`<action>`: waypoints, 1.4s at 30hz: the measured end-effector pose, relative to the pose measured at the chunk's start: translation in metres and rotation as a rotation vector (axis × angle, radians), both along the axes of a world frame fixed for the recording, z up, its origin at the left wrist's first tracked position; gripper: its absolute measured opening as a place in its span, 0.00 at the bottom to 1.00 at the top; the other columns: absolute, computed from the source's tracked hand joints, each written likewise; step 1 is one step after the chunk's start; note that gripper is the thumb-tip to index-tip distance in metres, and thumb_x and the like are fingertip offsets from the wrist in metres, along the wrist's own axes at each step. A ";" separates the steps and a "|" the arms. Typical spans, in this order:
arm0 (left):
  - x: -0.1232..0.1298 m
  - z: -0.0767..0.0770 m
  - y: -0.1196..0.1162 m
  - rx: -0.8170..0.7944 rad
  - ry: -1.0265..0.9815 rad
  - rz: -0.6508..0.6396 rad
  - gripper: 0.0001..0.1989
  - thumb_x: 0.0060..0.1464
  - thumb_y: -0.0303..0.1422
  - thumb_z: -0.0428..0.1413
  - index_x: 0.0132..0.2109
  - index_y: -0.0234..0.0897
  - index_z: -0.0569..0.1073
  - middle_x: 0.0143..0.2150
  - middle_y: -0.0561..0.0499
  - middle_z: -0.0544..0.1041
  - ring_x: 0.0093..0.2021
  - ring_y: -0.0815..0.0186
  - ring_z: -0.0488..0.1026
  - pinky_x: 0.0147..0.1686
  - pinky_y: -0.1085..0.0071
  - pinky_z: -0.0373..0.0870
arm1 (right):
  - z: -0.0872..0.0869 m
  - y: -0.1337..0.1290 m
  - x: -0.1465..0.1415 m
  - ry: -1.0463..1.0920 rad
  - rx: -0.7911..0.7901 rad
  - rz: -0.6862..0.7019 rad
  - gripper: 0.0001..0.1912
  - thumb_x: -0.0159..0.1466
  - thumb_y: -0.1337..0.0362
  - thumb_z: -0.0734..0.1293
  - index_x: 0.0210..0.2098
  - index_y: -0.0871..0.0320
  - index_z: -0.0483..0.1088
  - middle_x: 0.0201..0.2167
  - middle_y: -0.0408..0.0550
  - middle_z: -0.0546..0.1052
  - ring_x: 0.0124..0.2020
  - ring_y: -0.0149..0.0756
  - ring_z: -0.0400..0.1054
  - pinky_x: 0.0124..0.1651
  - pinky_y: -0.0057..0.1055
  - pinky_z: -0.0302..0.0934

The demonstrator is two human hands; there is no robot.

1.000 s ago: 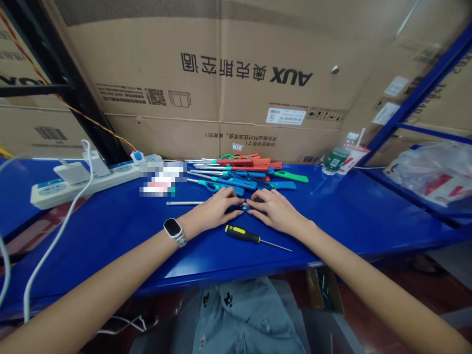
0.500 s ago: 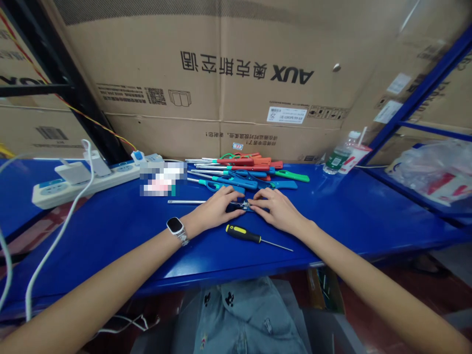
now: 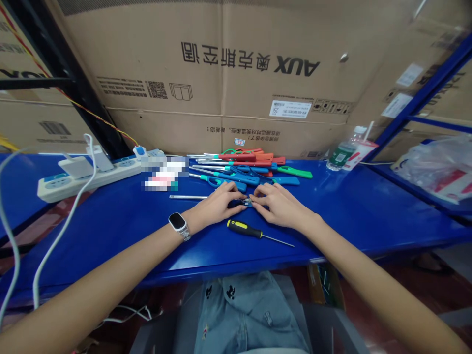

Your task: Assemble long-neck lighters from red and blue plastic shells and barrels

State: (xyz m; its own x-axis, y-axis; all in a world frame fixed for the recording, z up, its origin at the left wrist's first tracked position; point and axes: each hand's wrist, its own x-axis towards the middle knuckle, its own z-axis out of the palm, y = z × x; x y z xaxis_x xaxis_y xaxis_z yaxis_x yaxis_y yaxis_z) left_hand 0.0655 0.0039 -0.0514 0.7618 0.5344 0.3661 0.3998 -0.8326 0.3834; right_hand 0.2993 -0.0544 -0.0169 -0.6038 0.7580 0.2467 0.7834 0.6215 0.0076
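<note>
Between my hands lies a long-necked lighter (image 3: 186, 197), its thin metal tube pointing left across the table. My left hand (image 3: 218, 202) curls over the lighter's body with fingers and thumb closed around it. At the body's right part, small metallic and blue pieces (image 3: 248, 201) show between the fingertips, too small to name. My right hand (image 3: 278, 202) pinches at these pieces with thumb and fingers drawn together. A black and yellow screwdriver (image 3: 244, 227) rests just in front of the hands, blade towards the right.
Several red, blue and green long-necked lighters (image 3: 250, 169) are heaped behind the hands. A white power strip (image 3: 66, 184) with plugs and cables stands left. To the right are a bottle (image 3: 337, 156) and a cup (image 3: 357, 155). A large cardboard box (image 3: 221, 83) walls off the back.
The camera view has shifted slightly. My hands stay at the same spot on the lighter, with only small finger movements. The screwdriver and the heap of lighters have not moved.
</note>
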 end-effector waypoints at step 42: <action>-0.070 0.034 0.020 -0.146 0.148 0.077 0.17 0.57 0.36 0.64 0.52 0.39 0.80 0.51 0.44 0.81 0.49 0.56 0.78 0.52 0.59 0.74 | -0.016 -0.001 0.010 0.043 0.100 -0.008 0.19 0.76 0.59 0.62 0.59 0.55 0.78 0.50 0.57 0.79 0.51 0.47 0.72 0.51 0.45 0.62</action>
